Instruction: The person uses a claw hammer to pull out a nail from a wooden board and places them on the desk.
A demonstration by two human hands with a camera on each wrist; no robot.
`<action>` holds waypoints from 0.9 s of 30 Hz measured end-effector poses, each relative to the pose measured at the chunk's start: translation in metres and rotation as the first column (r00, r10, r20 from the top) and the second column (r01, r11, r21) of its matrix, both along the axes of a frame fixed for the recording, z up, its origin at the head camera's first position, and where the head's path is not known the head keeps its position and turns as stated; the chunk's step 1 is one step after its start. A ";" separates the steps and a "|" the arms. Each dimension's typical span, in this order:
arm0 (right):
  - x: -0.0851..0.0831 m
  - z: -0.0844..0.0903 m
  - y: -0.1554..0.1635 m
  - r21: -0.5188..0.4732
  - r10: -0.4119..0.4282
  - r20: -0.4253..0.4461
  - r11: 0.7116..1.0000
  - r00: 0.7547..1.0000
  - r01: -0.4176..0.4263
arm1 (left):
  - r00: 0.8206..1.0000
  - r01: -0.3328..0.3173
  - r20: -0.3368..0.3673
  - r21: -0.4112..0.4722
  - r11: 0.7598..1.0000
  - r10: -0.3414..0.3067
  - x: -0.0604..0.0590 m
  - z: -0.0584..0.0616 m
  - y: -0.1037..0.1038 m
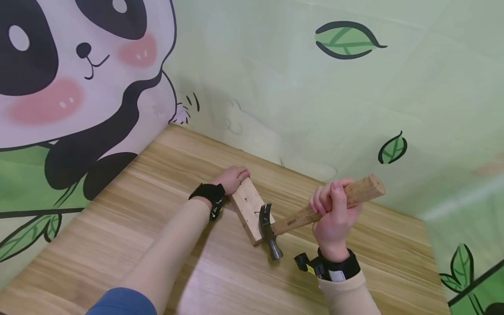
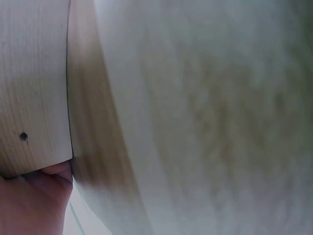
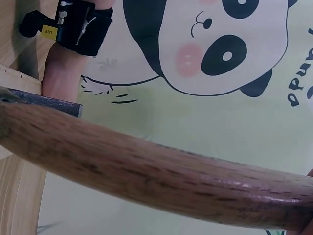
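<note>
The claw hammer lies with its steel head on the near end of the wooden block, claw over a nail there, its wooden handle slanting up to the right into my right hand, whose fingers wrap tight round the handle. My left hand presses on the block's far end, fingers curled over its edge. The block lies flat on the wooden counter, near the corner of the panda-printed wall.

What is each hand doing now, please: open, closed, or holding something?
Left hand: holds the far end of the wooden block.
Right hand: closed round the hammer handle.
</note>
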State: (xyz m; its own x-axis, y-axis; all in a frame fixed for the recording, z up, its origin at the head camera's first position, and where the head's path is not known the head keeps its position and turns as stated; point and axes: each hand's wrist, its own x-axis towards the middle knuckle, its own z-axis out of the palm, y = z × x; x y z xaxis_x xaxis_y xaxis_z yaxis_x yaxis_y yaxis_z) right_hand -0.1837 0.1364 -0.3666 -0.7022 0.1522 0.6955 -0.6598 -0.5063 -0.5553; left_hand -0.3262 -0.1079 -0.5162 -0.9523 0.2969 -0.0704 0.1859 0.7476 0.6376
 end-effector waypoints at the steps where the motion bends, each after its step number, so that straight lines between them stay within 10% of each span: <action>1: 0.000 0.000 0.000 0.002 0.000 -0.001 1.000 1.000 0.000 | 1.000 0.002 -0.004 0.002 1.000 -0.002 0.000 0.000 0.000; 12: 0.000 0.005 0.007 -0.038 0.165 0.011 0.986 0.986 -0.165 | 0.999 -0.044 -0.008 0.095 0.995 0.045 0.001 -0.001 -0.008; 17: 0.000 0.009 0.012 -0.044 0.275 0.021 0.961 0.961 -0.274 | 0.968 -0.119 -0.203 0.137 0.983 0.146 0.010 0.008 -0.022; 21: 0.002 0.014 0.020 -0.082 0.383 0.018 0.921 0.924 -0.380 | 0.920 -0.111 -0.353 0.179 0.978 0.169 0.035 0.028 -0.022; 27: 0.009 0.025 0.029 -0.247 0.479 -0.039 0.846 0.877 -0.473 | 0.934 0.155 -0.350 0.218 0.964 -0.071 0.094 0.059 -0.008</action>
